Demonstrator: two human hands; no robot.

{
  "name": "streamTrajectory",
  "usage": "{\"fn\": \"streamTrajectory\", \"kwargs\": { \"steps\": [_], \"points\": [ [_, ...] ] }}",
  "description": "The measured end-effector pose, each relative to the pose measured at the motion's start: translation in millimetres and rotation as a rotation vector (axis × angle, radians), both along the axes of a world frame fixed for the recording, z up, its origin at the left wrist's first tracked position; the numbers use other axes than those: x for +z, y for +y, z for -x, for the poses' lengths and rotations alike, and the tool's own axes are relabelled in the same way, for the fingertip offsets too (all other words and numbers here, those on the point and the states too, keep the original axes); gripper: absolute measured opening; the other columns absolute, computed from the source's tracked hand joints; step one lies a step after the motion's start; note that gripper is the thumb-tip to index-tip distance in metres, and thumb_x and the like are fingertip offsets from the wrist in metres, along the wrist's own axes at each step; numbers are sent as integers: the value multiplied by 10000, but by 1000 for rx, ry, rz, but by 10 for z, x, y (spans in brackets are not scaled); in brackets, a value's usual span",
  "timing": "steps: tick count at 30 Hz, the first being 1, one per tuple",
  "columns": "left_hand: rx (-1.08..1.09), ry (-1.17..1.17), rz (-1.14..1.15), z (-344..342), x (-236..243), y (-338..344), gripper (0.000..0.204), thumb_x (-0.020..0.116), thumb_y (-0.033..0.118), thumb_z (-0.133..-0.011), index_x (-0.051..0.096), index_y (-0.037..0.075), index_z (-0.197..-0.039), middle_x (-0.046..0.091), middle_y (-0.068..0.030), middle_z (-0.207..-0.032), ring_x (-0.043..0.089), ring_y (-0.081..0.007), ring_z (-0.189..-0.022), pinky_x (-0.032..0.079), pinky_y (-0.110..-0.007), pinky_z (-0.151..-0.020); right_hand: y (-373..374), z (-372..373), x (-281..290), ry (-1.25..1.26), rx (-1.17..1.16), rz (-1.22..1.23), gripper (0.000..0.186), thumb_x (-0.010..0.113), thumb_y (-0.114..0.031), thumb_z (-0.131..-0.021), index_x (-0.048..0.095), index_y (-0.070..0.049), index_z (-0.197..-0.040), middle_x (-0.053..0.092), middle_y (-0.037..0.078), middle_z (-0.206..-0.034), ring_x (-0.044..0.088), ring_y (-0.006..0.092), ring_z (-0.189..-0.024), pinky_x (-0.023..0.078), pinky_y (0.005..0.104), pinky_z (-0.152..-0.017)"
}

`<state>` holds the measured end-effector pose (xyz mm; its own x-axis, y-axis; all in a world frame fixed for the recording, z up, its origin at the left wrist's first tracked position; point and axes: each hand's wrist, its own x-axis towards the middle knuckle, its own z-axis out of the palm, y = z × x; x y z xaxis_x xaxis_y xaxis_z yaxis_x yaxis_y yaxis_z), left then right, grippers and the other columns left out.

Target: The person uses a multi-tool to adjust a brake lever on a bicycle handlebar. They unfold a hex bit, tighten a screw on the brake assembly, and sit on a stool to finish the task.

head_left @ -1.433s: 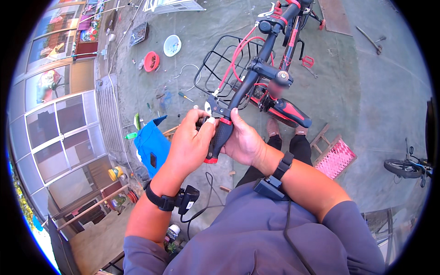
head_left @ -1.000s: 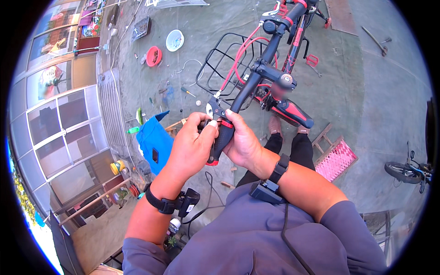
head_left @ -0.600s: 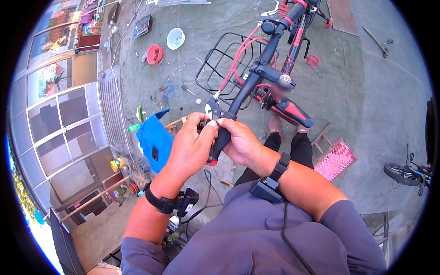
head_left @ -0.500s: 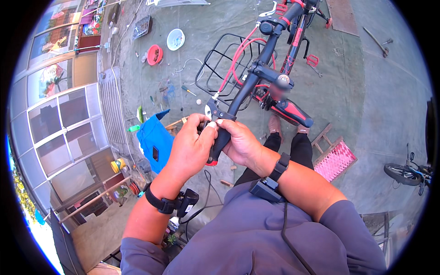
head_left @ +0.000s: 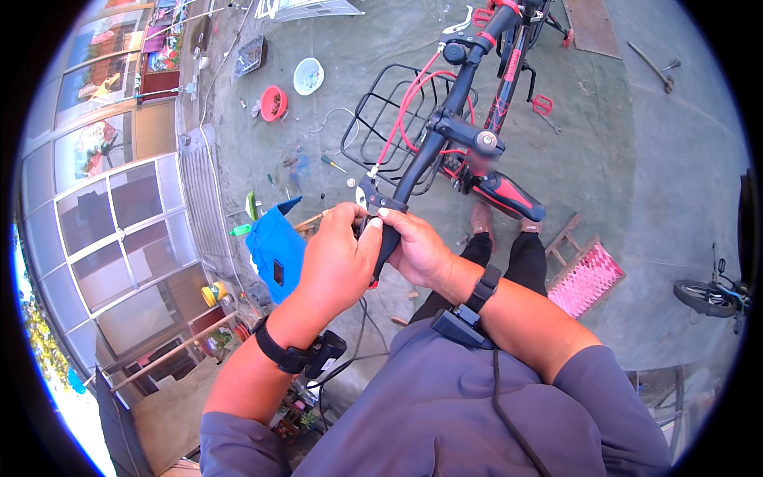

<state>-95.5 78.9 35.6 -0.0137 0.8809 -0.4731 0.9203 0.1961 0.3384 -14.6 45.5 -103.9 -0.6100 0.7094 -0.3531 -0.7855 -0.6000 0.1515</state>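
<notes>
Both hands are at the near end of a black-and-red bicycle's handlebar (head_left: 415,167). My left hand (head_left: 340,256) has its fingers bent and pinched on a small dark part beside the grip, just below the brake lever assembly (head_left: 373,193); that part is mostly hidden by the fingers. My right hand (head_left: 421,250) wraps the black grip (head_left: 387,242) from the right, its thumb lying over the top next to my left thumb. Red cables (head_left: 405,111) run up from the lever assembly along the bar. A wire basket (head_left: 358,119) sits to the left of the bar.
On the ground are a red basin (head_left: 274,103), a white basin (head_left: 308,76), screwdrivers (head_left: 334,163) and a blue cloth (head_left: 266,250) with a dark phone on it. At right lie a pink woven stool (head_left: 586,278), a long metal tool (head_left: 652,67) and another bicycle (head_left: 707,296).
My right thumb has moved from upright beside the bar to lying over the grip near my left thumb. My left hand has turned slightly, still pinching at the same place.
</notes>
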Motion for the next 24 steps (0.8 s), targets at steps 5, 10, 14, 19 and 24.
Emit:
{"fn": "streamTrajectory", "kwargs": {
  "steps": [5, 10, 14, 19, 24],
  "points": [
    [-154, 145, -21, -119, 84, 48, 306, 637, 251, -944, 570, -4, -1100, 604, -238, -1000, 643, -400, -845, 515, -450, -731, -4, -30, -28, 24, 2, -62, 380, 531, -367, -1023, 523, -85, -1277, 639, 71, -1134, 648, 206, -1050, 541, 416, -900],
    [-367, 170, -39, -45, 91, 143, 309, 674, 242, -917, 567, 7, -1086, 587, -225, -952, 631, -410, -803, 513, -473, -702, 14, -28, -22, 38, 4, -74, 441, 509, -421, -1035, 505, -78, -1311, 640, 82, -1149, 660, 214, -1027, 548, 418, -896],
    [-381, 130, 67, 15, 133, 228, 300, 697, 225, -898, 576, 24, -1085, 576, -202, -943, 631, -388, -781, 512, -461, -680, -7, -47, -42, 50, 5, -101, 431, 486, -452, -1042, 519, -80, -1257, 649, 65, -1067, 665, 201, -960, 550, 410, -880],
    [-554, 208, 39, 1, 176, 284, 303, 728, 209, -867, 592, 45, -1081, 551, -172, -925, 625, -359, -761, 503, -436, -666, -6, -24, -53, 43, 7, -57, 400, 474, -458, -1046, 529, -90, -1192, 640, 40, -970, 655, 189, -908, 551, 406, -860],
    [-680, 233, 76, 13, 210, 369, 315, 760, 209, -817, 602, 68, -1049, 530, -159, -927, 622, -370, -753, 504, -452, -660, -10, -25, -56, 73, -1, -62, 395, 479, -469, -1042, 534, -95, -1158, 636, 41, -967, 652, 196, -906, 550, 416, -855]
  ]
}}
